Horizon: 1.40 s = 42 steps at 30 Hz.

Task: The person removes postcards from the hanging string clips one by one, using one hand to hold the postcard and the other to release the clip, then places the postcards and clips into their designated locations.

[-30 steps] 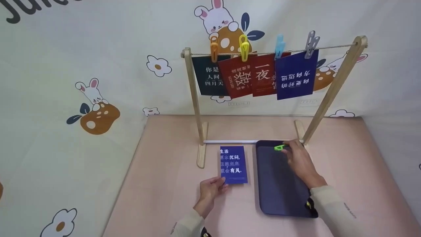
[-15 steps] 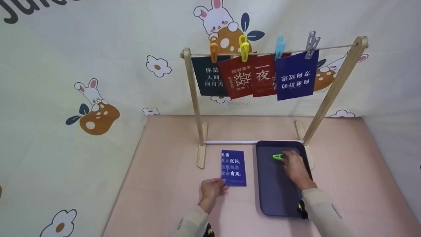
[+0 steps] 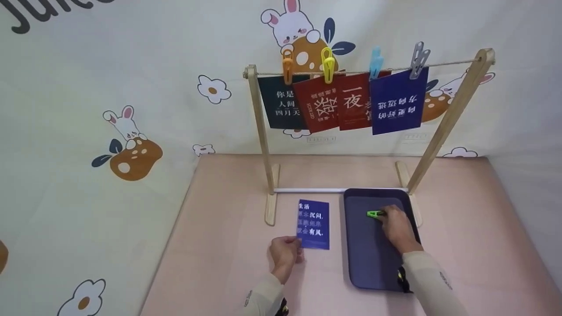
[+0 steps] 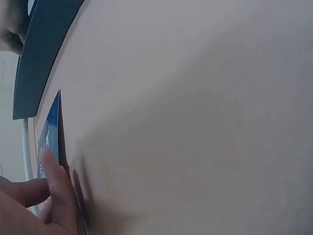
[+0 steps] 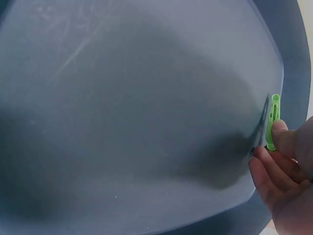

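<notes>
My left hand pinches a blue card with white lettering at its lower left corner. In the left wrist view the thumb lies on the face of the card, which is tilted up from the table at one side. Over the dark tray, my right hand holds a small green clip by one end. The right wrist view has the clip between thumb and fingers, near the tray's side wall, its shadow falling on the tray floor.
Behind stands a wooden rack with a string across its top. From it hang a dark green card, two red cards and a blue upside-down card, held by orange, yellow, light blue and grey clips. A white bar joins the rack's feet.
My right hand has drawn back toward me over the tray, carrying the green clip. The left hand has shifted slightly, and the blue card has come a little nearer to me.
</notes>
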Tool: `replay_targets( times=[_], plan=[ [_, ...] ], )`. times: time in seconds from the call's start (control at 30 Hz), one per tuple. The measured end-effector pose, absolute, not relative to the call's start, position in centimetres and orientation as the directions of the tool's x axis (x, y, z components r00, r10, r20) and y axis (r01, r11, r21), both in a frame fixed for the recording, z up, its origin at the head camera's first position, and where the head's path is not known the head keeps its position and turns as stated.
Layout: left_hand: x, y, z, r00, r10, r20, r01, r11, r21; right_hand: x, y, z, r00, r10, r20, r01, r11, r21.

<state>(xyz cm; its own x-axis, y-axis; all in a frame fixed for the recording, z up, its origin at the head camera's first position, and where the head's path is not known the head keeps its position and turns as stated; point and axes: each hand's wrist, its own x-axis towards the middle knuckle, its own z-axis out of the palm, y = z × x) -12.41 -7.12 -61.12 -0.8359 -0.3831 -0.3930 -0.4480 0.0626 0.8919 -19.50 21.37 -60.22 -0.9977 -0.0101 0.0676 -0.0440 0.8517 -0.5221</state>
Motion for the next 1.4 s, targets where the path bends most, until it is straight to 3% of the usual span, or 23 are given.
replay_targets(
  times=[0.77,0.93,1.4],
  plan=[
    [-11.6,-7.2,-61.5,-0.872,-0.357,-0.335,-0.393,0.105,0.913,-20.0,21.2,-60.9,-0.996,-0.029,0.088,-0.067,0.878,-0.475],
    [-11.7,-6.9,-61.3,-0.870,-0.355,-0.341,-0.405,0.122,0.906,-19.9,21.1,-60.5,-0.998,-0.029,0.063,-0.056,0.878,-0.476],
    [-12.9,-6.3,-59.5,-0.881,-0.355,-0.313,-0.386,0.158,0.909,-18.4,20.7,-57.7,-0.988,0.021,0.156,-0.050,0.899,-0.436]
  ],
)
